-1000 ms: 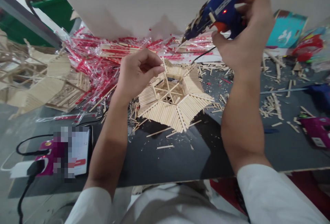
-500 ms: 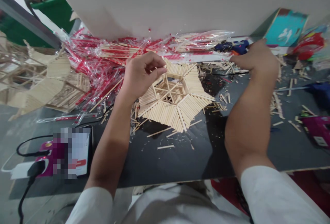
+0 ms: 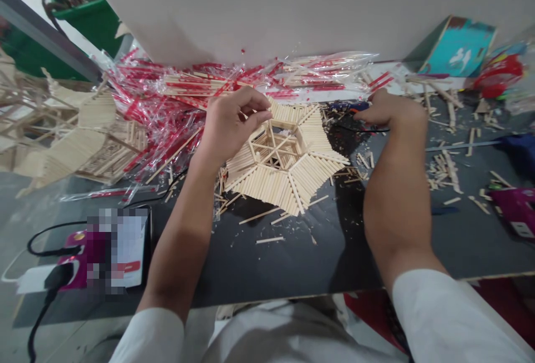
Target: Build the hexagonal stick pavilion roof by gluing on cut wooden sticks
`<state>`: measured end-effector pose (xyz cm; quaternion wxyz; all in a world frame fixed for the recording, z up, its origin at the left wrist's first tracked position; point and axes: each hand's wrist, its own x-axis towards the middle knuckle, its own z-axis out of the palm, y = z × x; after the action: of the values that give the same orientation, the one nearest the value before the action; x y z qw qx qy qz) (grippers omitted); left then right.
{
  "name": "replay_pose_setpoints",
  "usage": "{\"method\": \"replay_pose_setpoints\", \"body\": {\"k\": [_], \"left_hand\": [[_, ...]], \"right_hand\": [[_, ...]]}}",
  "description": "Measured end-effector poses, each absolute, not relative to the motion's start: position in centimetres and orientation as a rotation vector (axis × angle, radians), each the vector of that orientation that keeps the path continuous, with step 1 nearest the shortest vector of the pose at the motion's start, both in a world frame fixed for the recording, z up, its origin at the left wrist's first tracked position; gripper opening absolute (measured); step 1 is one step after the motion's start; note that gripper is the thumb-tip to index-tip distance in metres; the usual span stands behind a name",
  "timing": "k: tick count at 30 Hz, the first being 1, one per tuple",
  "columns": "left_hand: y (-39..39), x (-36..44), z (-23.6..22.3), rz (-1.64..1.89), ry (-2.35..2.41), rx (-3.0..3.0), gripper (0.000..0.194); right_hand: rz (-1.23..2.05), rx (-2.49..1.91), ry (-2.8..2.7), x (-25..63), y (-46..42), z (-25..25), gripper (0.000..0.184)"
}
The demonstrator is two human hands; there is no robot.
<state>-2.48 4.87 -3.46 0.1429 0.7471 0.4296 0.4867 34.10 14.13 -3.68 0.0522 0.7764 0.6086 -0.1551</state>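
Note:
A star-shaped structure of thin wooden sticks rests on the dark table, with an open six-spoked centre. My left hand is at its back left edge, thumb and forefinger pinched together on that edge; whether a loose stick is also between them is hidden. To the right of the structure, my right hand is low over the table, closed around a blue glue gun with an orange part. Most of the gun is hidden by the fingers and shadow.
Red-and-clear plastic wrappers with sticks pile behind. Another stick structure stands at left. A phone and a purple power strip lie front left. Stick scraps litter the right, near a turquoise box.
My right hand has come down and left with the glue gun, from over the wrappers to beside the structure. My left hand stays pinched at the structure's edge.

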Motion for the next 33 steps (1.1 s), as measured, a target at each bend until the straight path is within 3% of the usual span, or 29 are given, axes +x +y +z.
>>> {"method": "replay_pose_setpoints", "body": {"k": [12,18,25,33], "left_hand": [[4.8,-1.9,-3.4,1.413,1.281,2.143,0.009],[4.9,-1.9,-3.1,1.408,1.305,2.186,0.008],[5.0,-2.1,-3.3,1.351,1.304,2.224,0.014],[4.7,-2.0,-3.0,1.322,1.303,2.254,0.015]], "right_hand": [[-0.336,2.238,1.891,34.4,13.8,-3.3,0.052],[-0.320,2.487,1.993,33.0,12.3,-0.5,0.060],[-0.150,2.724,2.542,29.4,6.9,5.3,0.038],[-0.125,2.238,3.190,27.7,4.5,6.3,0.025]]}}
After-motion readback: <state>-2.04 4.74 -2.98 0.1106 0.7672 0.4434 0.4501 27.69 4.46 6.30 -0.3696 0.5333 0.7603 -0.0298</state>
